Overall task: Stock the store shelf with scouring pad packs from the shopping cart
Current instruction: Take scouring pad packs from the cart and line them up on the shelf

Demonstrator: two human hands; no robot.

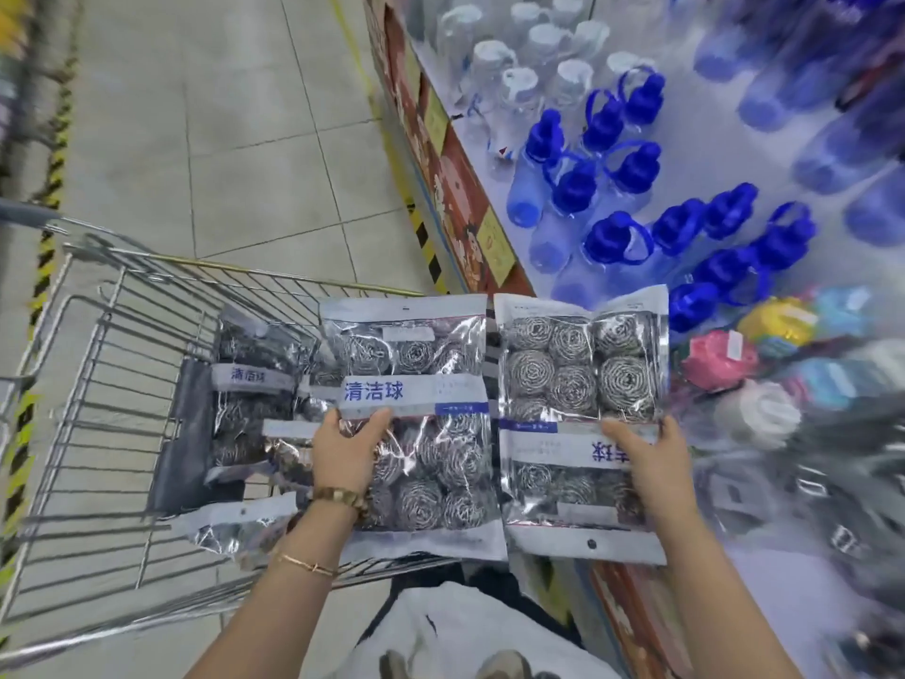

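Hands | left hand (350,448) fingers curled round scouring pad pack (416,365) above cart (122,384) | right hand (654,465) gripping second pack (578,370), label inverted, at shelf (695,156) edge | packs almost touching | tiled aisle (220,139) open ahead

Floor (235,115) tiled in pale grey squares, evenly lit. Yellow-black hazard tape (49,198) laid along the left edge; second strip (423,237) run along the base of the shelf (734,154). White deck, front faced with red patterned trim (455,188). Stocked with clear mugs (529,46) and blue-capped bottles (631,164). Far right blurred.
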